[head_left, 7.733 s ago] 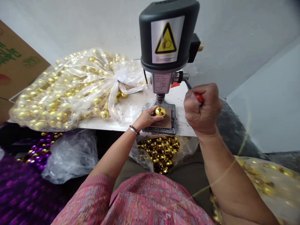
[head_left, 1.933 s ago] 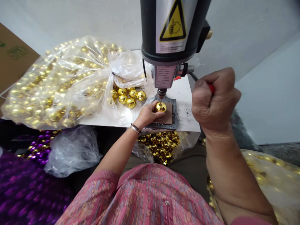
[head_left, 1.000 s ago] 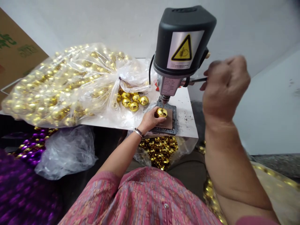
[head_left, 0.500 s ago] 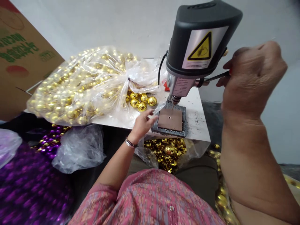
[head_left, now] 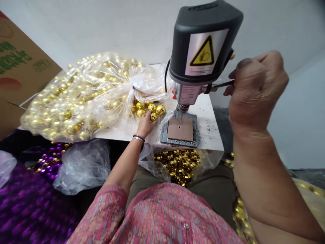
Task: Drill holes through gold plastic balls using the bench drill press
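Observation:
My left hand [head_left: 146, 125], with beaded bracelets at the wrist, is at a small group of gold mirror balls [head_left: 160, 109] on the table. Its thumb and fingers close around the nearest gold mirror ball [head_left: 153, 117]. My right hand [head_left: 259, 89] is wrapped around the end of the feed lever [head_left: 223, 83] of a black bench drill press [head_left: 203, 44]. Below the chuck [head_left: 183, 108], the thin bit points down at a brown square plate [head_left: 180, 129] with a small hole. That plate lies on the grey drill base [head_left: 164, 135].
A large clear bag of gold balls [head_left: 83, 98] covers the left of the white table [head_left: 213, 135]. An open bag of gold balls [head_left: 177, 164] hangs below the front edge. Purple balls [head_left: 30, 203] and a cardboard box [head_left: 25, 74] are at the left.
My left hand has moved left from beside the brown plate to the gold balls and closed on one. A ball seen above the lower bag no longer stands out. My right hand stays on the lever.

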Tool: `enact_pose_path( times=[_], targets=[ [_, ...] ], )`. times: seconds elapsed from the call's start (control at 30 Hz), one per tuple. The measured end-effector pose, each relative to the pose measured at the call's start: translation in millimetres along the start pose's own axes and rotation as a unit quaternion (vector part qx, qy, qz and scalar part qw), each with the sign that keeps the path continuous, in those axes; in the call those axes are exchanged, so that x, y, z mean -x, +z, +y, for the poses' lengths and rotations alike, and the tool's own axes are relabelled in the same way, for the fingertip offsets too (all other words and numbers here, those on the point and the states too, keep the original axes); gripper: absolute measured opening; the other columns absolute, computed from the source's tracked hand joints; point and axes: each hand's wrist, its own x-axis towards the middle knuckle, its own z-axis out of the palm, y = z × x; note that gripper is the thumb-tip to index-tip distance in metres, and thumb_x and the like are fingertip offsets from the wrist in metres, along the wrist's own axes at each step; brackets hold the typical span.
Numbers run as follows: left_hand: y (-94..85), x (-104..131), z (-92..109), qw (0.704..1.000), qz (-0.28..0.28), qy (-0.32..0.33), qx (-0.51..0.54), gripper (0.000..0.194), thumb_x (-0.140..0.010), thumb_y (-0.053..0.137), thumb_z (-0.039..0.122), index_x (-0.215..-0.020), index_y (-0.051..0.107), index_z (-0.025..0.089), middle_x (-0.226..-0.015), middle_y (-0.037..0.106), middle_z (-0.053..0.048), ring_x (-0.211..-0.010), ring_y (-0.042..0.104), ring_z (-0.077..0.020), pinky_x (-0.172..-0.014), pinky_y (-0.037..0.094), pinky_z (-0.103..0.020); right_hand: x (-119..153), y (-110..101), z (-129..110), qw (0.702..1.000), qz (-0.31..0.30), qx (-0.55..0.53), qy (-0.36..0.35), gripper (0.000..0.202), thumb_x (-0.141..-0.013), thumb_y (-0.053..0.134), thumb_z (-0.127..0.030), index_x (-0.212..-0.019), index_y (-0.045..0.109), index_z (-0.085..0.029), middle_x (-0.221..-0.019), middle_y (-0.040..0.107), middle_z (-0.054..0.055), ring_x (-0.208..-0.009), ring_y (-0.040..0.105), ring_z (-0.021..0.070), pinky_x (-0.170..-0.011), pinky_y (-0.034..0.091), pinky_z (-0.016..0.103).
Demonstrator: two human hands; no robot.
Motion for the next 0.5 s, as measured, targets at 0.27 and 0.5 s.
enact_pose_path(
  times=[0.27,0.5],
  targets=[
    [-22.4,43.5,17.4,0.842,-0.116,-0.136,0.51,0.049,-0.087,0.072,0.057,-0.121,0.066,0.023,-0.096,0.074,-0.006,-0.074,0.066,-0.0156,-0.068,0.053,-0.028,0.8,4.8,5.1,1.0,0.015,-0.024,0.01,0.022,-0.105,0.049,-0.022,-0.083,0.045,-0.019,-0.074,0.045,-0.007,-0.064,0.041,0.0027,-0.07,0.036,0.024],
    [-0.6,60.2,27.0,0.81,-0.2,-0.147,0.532,0.067,-0.079,0.085,0.067,-0.128,0.067,0.026,-0.097,0.073,-0.004,-0.068,0.058,-0.012,-0.058,0.042,-0.023,-0.6,3.5,0.4,1.0,-0.002,-0.026,0.01,0.024,-0.104,0.049,-0.02,-0.082,0.038,-0.021,-0.074,0.049,-0.007,-0.064,0.045,0.0029,-0.076,0.045,0.024]
  ],
)
